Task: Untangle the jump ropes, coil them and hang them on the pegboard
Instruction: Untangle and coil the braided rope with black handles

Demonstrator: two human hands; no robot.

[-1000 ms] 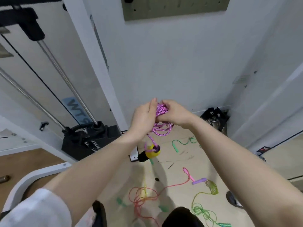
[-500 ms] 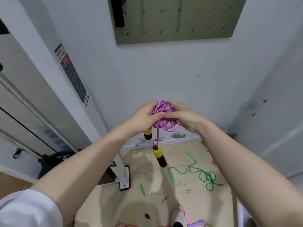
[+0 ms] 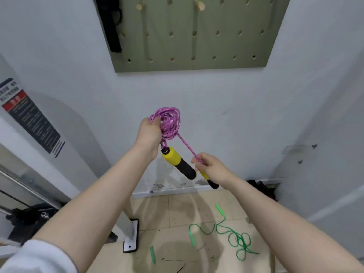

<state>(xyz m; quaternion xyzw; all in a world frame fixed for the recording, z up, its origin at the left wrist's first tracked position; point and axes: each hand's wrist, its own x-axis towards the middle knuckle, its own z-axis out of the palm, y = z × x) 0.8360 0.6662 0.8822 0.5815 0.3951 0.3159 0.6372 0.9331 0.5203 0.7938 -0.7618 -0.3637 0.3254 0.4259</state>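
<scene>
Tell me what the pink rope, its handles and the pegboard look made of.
Pink rope: braided cord, probably fabric; pink-and-white woven flecks show.
Handles: likely foam, matte yellow and black, no shine.
Pegboard: painted board, flat olive green; its pegs look like bare pale wood. Core material unclear.

The scene is evenly and fairly brightly lit, probably from overhead behind the viewer. Soft shadows of the arms are cast on the white wall (image 3: 226, 99) and on the near floor (image 3: 177, 213), and a broad curved shadow is thrown on the wall at the left. No harsh glare is seen. Strong wide-angle bending is shown towards the edges, where straight lines are bowed. Slight softness is spread throughout, and the print on the label (image 3: 31, 117) at the left cannot be read.
</scene>
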